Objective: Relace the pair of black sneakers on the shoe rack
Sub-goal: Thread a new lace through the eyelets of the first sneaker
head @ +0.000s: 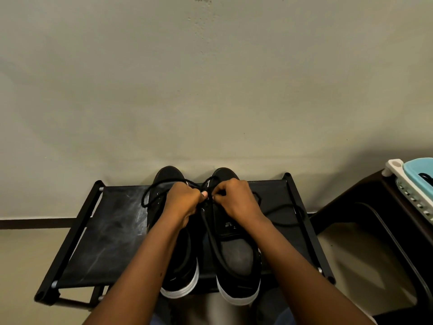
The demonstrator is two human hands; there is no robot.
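Two black sneakers with white soles stand side by side on the black shoe rack [112, 231], toes toward the wall. The left sneaker [180, 275] lies partly under my left forearm. The right sneaker [236, 261] shows its grey insole and tongue. My left hand [184, 199] and my right hand [236, 198] meet over the gap between the toes, each pinching a black lace [210, 238]. One strand runs back over the right sneaker's opening. Another loop arcs out to the left over the rack. Which eyelets are threaded is hidden by my hands.
A pale wall rises directly behind the rack. A dark stool or table [365, 202] stands at the right, carrying a white and light-blue basket [414, 181]. More lace trails over the rack's right side [288, 221]. Tan floor lies to the left.
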